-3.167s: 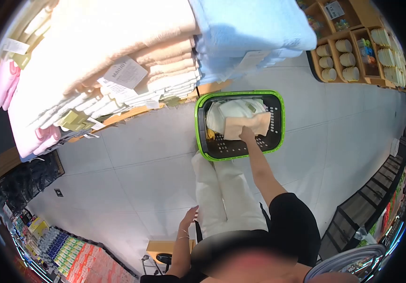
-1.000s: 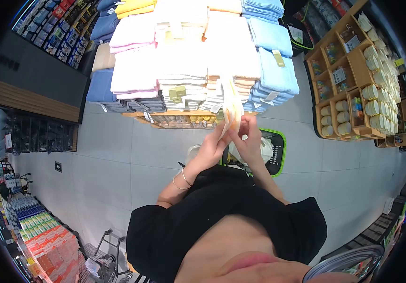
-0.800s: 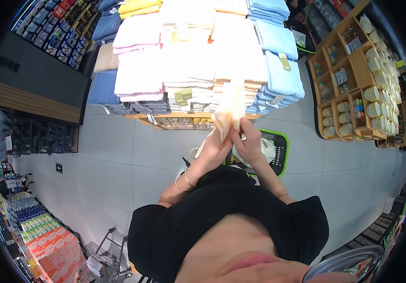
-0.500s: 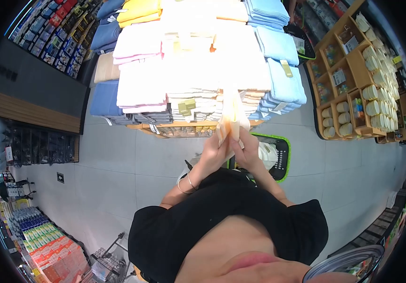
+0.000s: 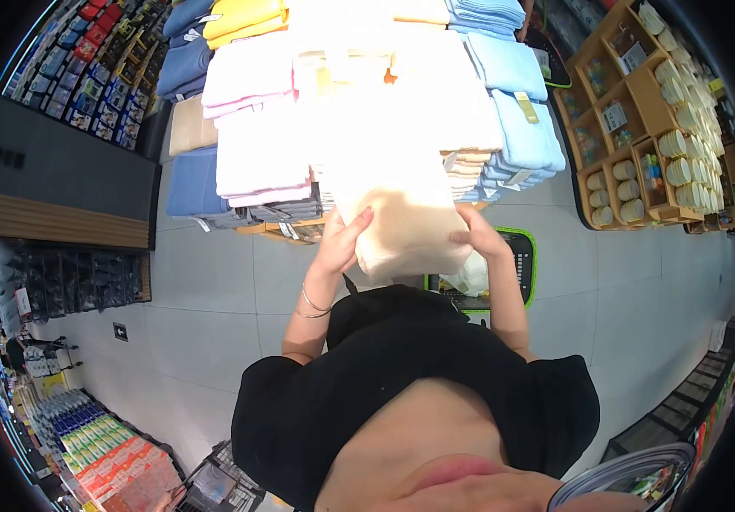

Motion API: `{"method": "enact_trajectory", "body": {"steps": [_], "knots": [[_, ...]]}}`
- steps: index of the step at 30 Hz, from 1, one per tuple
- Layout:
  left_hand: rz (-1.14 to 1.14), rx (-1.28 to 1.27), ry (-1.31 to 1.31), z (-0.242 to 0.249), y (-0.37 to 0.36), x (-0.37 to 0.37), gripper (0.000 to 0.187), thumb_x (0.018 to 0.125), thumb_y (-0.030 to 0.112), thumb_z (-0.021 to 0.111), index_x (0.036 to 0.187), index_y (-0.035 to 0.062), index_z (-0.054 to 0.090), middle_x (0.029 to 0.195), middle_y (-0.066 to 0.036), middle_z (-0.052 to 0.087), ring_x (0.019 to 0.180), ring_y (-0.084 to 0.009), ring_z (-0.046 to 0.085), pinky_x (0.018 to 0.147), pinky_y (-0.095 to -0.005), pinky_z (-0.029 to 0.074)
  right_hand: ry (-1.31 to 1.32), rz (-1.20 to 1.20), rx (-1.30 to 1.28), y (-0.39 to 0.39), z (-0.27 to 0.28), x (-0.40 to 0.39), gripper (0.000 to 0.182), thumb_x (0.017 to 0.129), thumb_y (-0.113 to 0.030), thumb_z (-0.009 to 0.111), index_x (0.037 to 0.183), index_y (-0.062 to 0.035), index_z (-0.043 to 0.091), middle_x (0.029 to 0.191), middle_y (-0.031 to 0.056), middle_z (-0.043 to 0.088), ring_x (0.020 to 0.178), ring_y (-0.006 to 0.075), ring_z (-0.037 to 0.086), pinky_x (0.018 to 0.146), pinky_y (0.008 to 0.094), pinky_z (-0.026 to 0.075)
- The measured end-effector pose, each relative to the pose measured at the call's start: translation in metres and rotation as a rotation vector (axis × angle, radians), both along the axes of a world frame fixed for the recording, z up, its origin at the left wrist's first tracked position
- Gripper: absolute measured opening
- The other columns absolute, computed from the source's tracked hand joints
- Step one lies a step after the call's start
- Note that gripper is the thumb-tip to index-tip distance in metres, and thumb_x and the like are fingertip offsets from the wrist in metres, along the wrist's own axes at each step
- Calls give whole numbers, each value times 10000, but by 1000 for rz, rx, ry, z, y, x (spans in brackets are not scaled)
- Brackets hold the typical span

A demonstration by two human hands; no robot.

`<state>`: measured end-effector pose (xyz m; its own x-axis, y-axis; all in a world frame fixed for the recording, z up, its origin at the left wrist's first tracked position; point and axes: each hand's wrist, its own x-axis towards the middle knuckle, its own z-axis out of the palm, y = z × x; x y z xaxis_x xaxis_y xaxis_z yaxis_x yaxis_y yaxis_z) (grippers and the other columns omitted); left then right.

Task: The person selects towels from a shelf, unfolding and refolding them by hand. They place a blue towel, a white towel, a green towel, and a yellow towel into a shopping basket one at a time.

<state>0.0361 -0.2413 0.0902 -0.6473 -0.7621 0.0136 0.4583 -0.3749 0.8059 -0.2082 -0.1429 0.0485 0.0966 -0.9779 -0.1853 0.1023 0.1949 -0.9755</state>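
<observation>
A folded cream towel (image 5: pixel 408 232) is held flat in front of my chest, its upper part washed out by glare. My left hand (image 5: pixel 340 241) grips its left edge, thumb on top and fingers mostly hidden beneath. On the opposite edge, my right hand (image 5: pixel 481 233) holds it the same way. Just beyond stand stacks of folded towels: pink ones (image 5: pixel 258 158), light blue ones (image 5: pixel 525 132) and dark blue ones (image 5: pixel 192 177). The middle stacks are overexposed.
A black shopping basket with a green rim (image 5: pixel 531 269) is on the floor by my right arm, a white bag (image 5: pixel 471 277) in it. Wooden shelves (image 5: pixel 640 111) with cups are at right. A cart (image 5: pixel 214 482) and red packages (image 5: pixel 124 469) are at lower left.
The towel, previously held edge-on with my hands close together, is now spread flat. My hands have moved apart to its two sides.
</observation>
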Motion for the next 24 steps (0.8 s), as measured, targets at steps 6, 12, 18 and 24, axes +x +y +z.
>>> {"method": "enact_trajectory", "body": {"steps": [6, 12, 18, 24], "knots": [[9, -32, 56, 11, -23, 20, 262, 872, 22, 455, 1123, -45, 488, 1082, -122, 566, 1009, -174, 543, 842, -308, 457, -241, -92, 83, -9, -3, 39, 426, 748, -37, 636, 1150, 23, 509, 1127, 80, 550, 1032, 144, 503, 884, 285, 402], [-591, -1052, 101, 65, -30, 53, 265, 739, -1, 545, 992, -17, 623, 1135, -229, 546, 1145, -355, 463, 1003, -437, 292, 38, -8, -368, -27, 26, 41, 326, 782, -88, 585, 1084, 32, 565, 1092, 108, 587, 991, 169, 552, 875, 285, 416], [137, -671, -276, 32, -9, 59, 523, 803, 176, 576, 1268, 4, 408, 1314, -166, 397, 1256, -278, 337, 1021, -419, 262, 232, -157, -473, -24, 68, 43, 390, 719, -81, 656, 1092, 3, 579, 1080, 110, 598, 982, 166, 562, 866, 283, 419], [-85, -51, 31, -26, -4, 64, 512, 876, 388, 500, 1215, 6, 470, 1368, -124, 289, 1243, -226, 311, 979, -354, 307, 315, -74, -526, -18, 78, 37, 369, 729, -81, 641, 1084, 3, 585, 1065, 104, 604, 982, 164, 562, 856, 280, 422]]}}
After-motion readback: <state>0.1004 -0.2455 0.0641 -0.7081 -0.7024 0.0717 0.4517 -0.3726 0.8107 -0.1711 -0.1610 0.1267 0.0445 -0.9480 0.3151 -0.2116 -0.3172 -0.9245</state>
